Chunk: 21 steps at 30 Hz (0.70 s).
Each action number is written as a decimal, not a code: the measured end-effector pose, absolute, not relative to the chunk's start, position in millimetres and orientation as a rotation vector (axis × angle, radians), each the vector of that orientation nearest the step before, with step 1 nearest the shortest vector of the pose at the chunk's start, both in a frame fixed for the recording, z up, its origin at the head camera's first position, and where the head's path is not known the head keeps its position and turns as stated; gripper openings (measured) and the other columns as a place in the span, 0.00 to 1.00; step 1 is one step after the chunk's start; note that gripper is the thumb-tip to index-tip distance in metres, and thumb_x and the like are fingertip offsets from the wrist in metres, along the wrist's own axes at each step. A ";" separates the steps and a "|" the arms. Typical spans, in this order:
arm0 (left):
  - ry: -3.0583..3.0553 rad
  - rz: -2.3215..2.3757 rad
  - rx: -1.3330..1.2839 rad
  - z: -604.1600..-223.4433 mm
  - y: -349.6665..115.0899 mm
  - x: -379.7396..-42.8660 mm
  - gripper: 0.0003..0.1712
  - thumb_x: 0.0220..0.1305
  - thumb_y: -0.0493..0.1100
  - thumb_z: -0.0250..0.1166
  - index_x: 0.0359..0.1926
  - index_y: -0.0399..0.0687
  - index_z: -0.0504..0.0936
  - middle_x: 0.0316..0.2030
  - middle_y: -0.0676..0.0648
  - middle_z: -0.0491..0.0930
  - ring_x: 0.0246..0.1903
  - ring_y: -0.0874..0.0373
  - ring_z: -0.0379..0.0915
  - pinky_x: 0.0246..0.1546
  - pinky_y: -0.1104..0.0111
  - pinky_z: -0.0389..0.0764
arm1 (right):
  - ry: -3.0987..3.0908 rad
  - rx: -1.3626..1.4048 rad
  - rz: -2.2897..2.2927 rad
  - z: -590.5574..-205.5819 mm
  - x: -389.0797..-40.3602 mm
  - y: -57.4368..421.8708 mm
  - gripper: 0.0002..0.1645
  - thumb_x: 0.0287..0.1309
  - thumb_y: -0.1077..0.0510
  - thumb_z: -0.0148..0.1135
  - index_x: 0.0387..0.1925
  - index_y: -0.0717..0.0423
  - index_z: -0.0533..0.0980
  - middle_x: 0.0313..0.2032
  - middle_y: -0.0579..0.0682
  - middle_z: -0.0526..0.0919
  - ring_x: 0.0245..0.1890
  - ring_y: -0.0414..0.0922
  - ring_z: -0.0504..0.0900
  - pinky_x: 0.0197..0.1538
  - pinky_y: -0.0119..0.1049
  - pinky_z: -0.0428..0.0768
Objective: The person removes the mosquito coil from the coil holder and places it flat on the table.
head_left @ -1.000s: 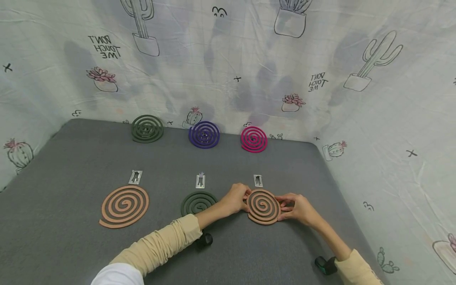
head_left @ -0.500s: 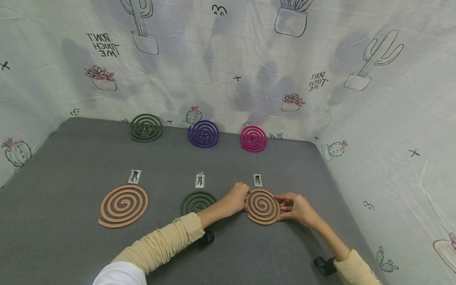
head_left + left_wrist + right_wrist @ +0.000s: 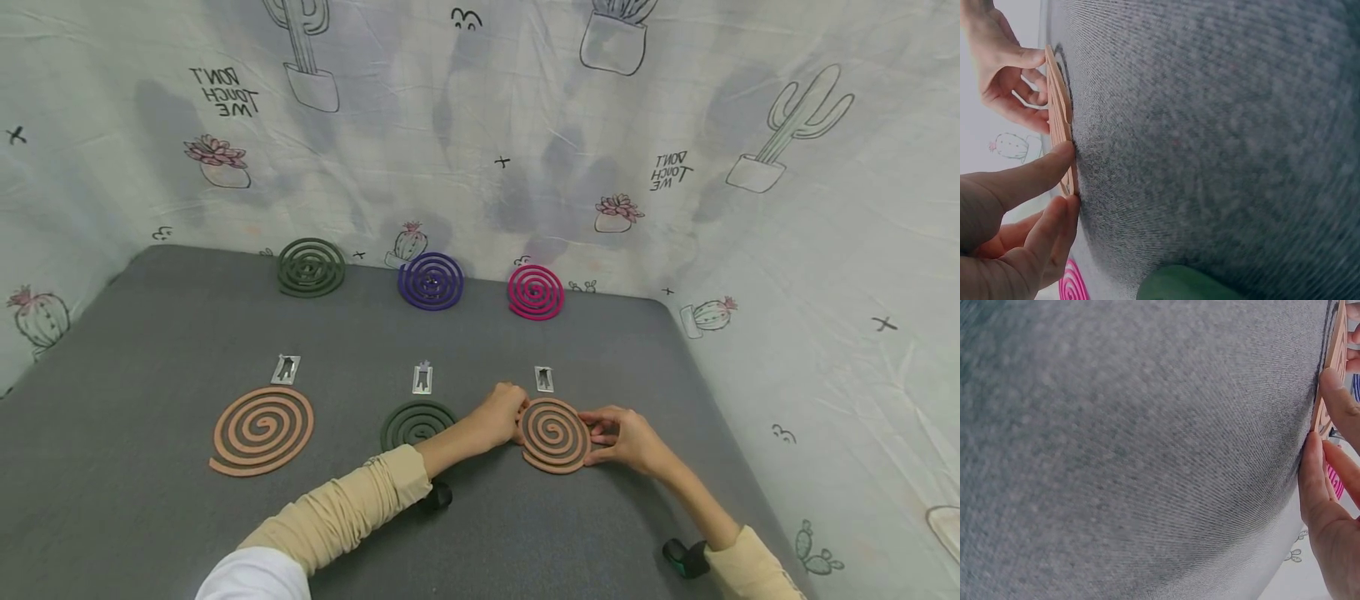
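Note:
A tan mosquito coil (image 3: 552, 429) is held between both hands by opposite edges, low over the grey cloth; whether it touches the cloth I cannot tell. My left hand (image 3: 497, 415) grips its left edge, thumb on top and fingers at the rim in the left wrist view. On the other side my right hand (image 3: 630, 440) pinches the right edge, its thumb (image 3: 1334, 384) and fingers at the rim in the right wrist view. Just behind this coil lies a metal coil stand (image 3: 537, 380). A dark green coil (image 3: 416, 408) is partly hidden under my left forearm.
Another tan coil (image 3: 262, 427) lies at the left, with a metal stand (image 3: 295, 367) behind it. A third stand (image 3: 422, 392) lies behind the green coil. Along the back edge sit a green coil (image 3: 310, 292), a blue coil (image 3: 431, 307) and a pink coil (image 3: 535, 317). Printed fabric surrounds the table.
Both hands keep their hold on the tan coil, which stays in almost the same place. The head view shifts slightly; nothing else visibly moves.

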<state>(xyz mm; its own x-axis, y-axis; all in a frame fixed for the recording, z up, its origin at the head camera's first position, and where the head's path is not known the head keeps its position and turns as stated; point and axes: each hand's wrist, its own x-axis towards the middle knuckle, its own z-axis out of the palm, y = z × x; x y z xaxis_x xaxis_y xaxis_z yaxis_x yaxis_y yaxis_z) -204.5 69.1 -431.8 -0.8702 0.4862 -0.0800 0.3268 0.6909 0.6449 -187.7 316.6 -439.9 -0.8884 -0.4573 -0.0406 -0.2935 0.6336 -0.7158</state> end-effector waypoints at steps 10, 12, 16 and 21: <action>2.616 1.084 0.652 -431.4 64.9 -205.6 0.26 0.43 0.31 0.78 0.47 0.32 0.80 0.42 0.40 0.80 0.43 0.50 0.78 0.42 0.67 0.81 | 2.557 -0.538 -1.226 -436.2 -186.1 321.8 0.38 0.35 0.67 0.78 0.52 0.76 0.74 0.47 0.67 0.78 0.39 0.46 0.80 0.44 0.34 0.83; 2.615 1.124 0.681 -430.1 61.2 -206.9 0.25 0.43 0.31 0.77 0.45 0.31 0.80 0.41 0.39 0.81 0.41 0.50 0.79 0.41 0.67 0.81 | 2.554 -0.545 -1.266 -436.1 -186.3 325.1 0.36 0.36 0.68 0.78 0.51 0.76 0.74 0.47 0.69 0.78 0.39 0.45 0.80 0.44 0.34 0.83; 2.581 1.259 0.699 -425.4 53.0 -211.6 0.21 0.47 0.31 0.75 0.45 0.30 0.81 0.41 0.38 0.81 0.39 0.49 0.79 0.40 0.67 0.82 | 2.582 -0.584 -1.318 -435.6 -188.0 334.1 0.33 0.42 0.67 0.75 0.53 0.74 0.74 0.50 0.68 0.78 0.41 0.49 0.81 0.40 0.33 0.83; 2.537 1.458 0.656 -419.1 47.1 -226.5 0.17 0.53 0.31 0.71 0.45 0.30 0.81 0.43 0.36 0.82 0.41 0.47 0.81 0.42 0.68 0.83 | 2.605 -0.529 -1.396 -431.4 -198.4 343.3 0.29 0.53 0.64 0.69 0.57 0.69 0.74 0.53 0.67 0.77 0.46 0.52 0.81 0.42 0.30 0.82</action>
